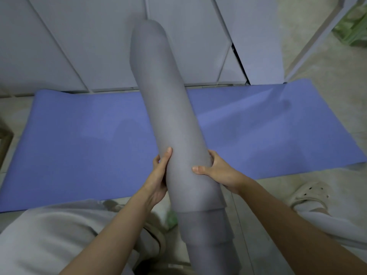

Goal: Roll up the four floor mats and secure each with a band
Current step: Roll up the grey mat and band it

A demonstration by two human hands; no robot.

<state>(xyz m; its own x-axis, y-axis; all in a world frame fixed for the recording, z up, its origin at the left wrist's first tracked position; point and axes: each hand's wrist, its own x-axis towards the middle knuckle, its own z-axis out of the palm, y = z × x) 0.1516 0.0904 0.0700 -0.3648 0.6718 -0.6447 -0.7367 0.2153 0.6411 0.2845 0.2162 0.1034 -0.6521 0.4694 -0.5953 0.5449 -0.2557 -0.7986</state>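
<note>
A grey mat [170,116] is rolled into a long tube and held up lengthwise in front of me, its far end pointing away. Its near end is uneven, with inner layers sticking out in steps. My left hand [158,175] grips the tube's left side and my right hand [216,171] grips its right side, thumb across the front. No band shows on the roll. Beneath it a blue mat [79,139] lies flat and unrolled on the floor, running left to right.
Pale cabinet panels [89,46] stand just behind the blue mat. Beige floor [327,76] shows at the right, with a green bag [351,30] at the top right corner. My legs in light trousers and a beige clog [309,195] are at the bottom.
</note>
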